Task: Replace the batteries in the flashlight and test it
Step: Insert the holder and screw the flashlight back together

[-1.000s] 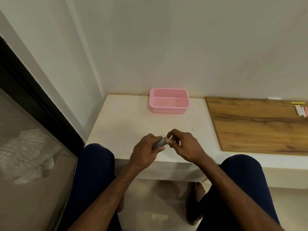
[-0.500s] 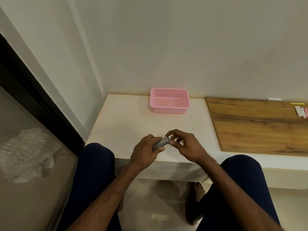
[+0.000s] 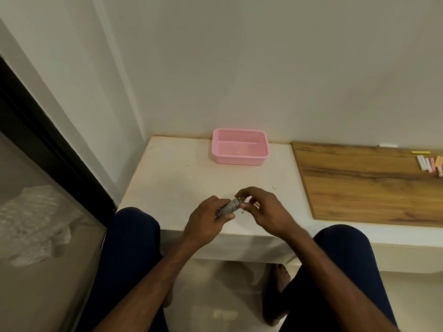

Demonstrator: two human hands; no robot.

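Note:
A small grey flashlight (image 3: 229,207) is held just above the near edge of the white table (image 3: 177,178), tilted up to the right. My left hand (image 3: 206,220) is wrapped around its body. My right hand (image 3: 262,212) pinches the flashlight's upper right end between thumb and forefinger. Something small and light shows between the curled right fingers; I cannot tell what it is. No loose batteries are visible.
A pink mesh basket (image 3: 239,146) stands at the table's back, near the wall. A wooden board (image 3: 369,185) lies to the right with several chalk sticks (image 3: 430,163) at its far right. My knees frame the table's front edge. A glass pane is at left.
My right hand has loosened from a full grip over the flashlight's end to a fingertip pinch, so more of the grey end shows. My left hand has stayed in place.

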